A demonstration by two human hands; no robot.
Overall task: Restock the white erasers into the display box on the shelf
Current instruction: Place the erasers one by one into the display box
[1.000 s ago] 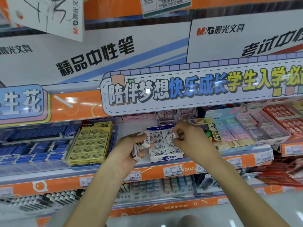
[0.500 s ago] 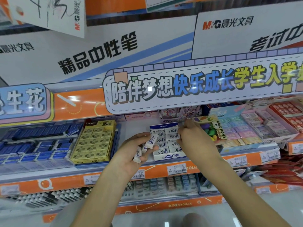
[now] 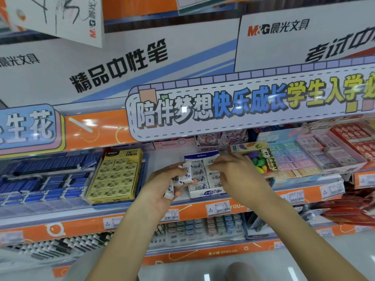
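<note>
A white-and-blue display box (image 3: 207, 193) stands on the middle shelf, its rows filled with white erasers in printed sleeves. My left hand (image 3: 162, 185) is just left of the box and grips a few white erasers (image 3: 187, 173), some upright, one hanging low. My right hand (image 3: 233, 173) lies over the box's upper right rows, fingertips pressing on an eraser (image 3: 210, 163) there. Its palm hides the box's right side.
A yellow 2B eraser box (image 3: 115, 175) sits left of the display box, with blue eraser trays (image 3: 42, 179) further left. A Ding Pony box (image 3: 261, 157) and pastel eraser boxes (image 3: 300, 157) sit to the right. An orange shelf edge (image 3: 194, 209) carries price tags.
My right hand has gone from beside my left hand into the box's upper rows and stays pressed there. My left hand has held the erasers throughout.
</note>
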